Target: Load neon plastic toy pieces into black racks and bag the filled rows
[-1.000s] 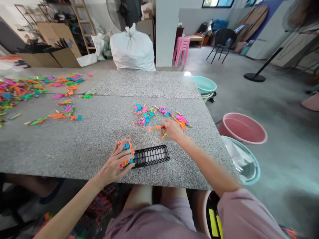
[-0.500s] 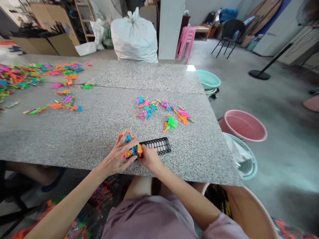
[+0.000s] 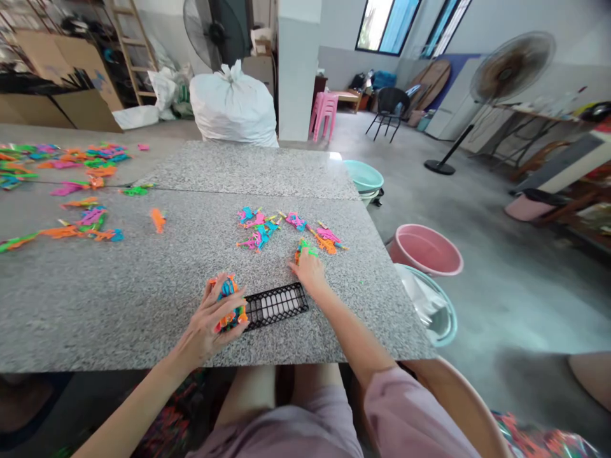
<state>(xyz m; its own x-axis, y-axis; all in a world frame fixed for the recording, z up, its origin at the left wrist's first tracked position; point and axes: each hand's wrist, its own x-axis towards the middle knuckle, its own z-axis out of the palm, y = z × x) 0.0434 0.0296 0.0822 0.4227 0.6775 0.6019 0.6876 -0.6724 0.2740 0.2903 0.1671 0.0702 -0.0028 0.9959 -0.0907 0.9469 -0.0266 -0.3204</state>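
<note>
My left hand (image 3: pixel 210 321) is curled around a cluster of small colourful plastic toys (image 3: pixel 230 296), orange and blue, at the left end of a black lattice basket (image 3: pixel 277 306). The rest of the basket shows a white and dark grid bottom with no toys on it. Beyond the basket's right end, my right hand (image 3: pixel 311 273) has its thumb and fingers around a small green and orange bunch of plastic toys (image 3: pixel 305 247), partly hidden by the fingers. Just past it lie pink and orange toys (image 3: pixel 327 238) and a pink and blue group (image 3: pixel 258 229).
A speckled stone table (image 3: pixel 191 254) carries a bigger heap of bright toys (image 3: pixel 62 156) at the far left and a lone orange piece (image 3: pixel 158 220). A tied white sack (image 3: pixel 233 108) stands behind it. A pink tub (image 3: pixel 427 249) and a teal basin (image 3: pixel 446 334) flank the right edge.
My right hand has left the basket and reached away to the green and orange bunch. My left hand stays at the basket's left end. A lone orange piece now lies on the table's left. The view has shifted.
</note>
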